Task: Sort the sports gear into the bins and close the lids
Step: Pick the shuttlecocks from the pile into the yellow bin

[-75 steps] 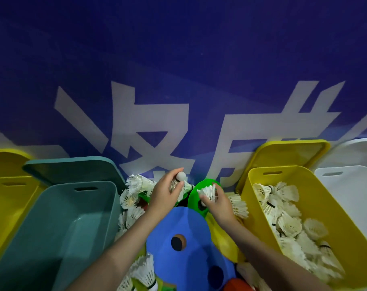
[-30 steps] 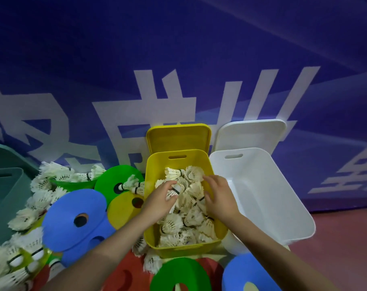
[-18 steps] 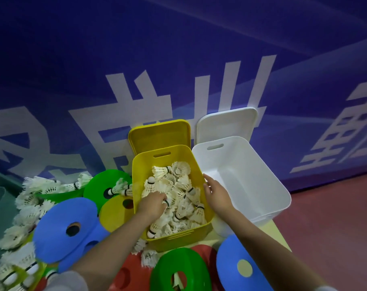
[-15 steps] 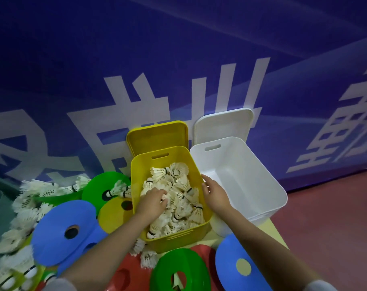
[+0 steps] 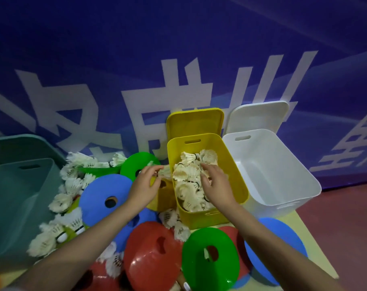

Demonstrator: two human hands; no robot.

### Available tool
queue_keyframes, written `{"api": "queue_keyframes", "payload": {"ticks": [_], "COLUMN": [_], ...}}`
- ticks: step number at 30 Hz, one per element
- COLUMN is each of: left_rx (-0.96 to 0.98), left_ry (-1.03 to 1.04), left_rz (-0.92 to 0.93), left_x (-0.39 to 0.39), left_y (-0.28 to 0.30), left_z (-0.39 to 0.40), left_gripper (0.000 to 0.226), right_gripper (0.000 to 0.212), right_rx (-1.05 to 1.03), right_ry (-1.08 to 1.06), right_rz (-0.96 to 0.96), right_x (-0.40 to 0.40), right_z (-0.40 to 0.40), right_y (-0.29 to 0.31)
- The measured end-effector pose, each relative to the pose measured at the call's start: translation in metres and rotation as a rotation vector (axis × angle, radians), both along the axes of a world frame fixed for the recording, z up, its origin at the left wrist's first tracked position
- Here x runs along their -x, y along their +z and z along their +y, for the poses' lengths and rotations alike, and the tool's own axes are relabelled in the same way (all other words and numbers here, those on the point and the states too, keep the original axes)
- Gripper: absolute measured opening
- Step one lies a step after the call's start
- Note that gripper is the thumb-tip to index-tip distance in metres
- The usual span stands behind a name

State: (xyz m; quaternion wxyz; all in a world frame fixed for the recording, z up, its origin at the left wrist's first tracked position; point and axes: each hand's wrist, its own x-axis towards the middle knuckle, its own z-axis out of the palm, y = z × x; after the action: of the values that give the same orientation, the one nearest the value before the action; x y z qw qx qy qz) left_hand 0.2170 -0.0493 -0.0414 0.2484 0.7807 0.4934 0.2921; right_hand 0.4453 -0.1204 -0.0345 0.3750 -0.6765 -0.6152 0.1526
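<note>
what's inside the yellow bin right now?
The yellow bin holds a pile of white shuttlecocks. The right hand rests among them and covers some. The bin's floor is hidden under the pile.

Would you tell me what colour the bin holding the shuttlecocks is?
Yellow bin, clearest in the head view.

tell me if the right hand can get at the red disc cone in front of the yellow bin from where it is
Probably yes. The right hand is open over the shuttlecocks in the yellow bin, holding nothing, and the red disc cone lies uncovered just below the bin, nearer the person.
</note>
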Motion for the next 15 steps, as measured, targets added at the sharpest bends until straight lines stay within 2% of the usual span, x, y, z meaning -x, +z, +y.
{"api": "queue_keyframes", "payload": {"ticks": [6, 11, 15], "left_rx": [0.041, 0.109, 0.083], "left_ry": [0.126, 0.281, 0.384], "left_rz": [0.01, 0.07, 0.026], "left_x": [0.1, 0.181, 0.24], "left_y": [-0.021, -0.03, -0.031], "left_z": [-0.015, -0.029, -0.055], "left_gripper": [0.031, 0.035, 0.034], "right_gripper": [0.035, 0.036, 0.037], "right_rx": [0.067, 0.256, 0.344], "right_ry": [0.281, 0.34, 0.45], "right_rz": [0.055, 0.048, -0.041], "right_x": [0.102, 0.17, 0.23], "right_z": [0.003, 0.026, 0.028], "right_y": [-0.01, -0.031, -0.046]}}
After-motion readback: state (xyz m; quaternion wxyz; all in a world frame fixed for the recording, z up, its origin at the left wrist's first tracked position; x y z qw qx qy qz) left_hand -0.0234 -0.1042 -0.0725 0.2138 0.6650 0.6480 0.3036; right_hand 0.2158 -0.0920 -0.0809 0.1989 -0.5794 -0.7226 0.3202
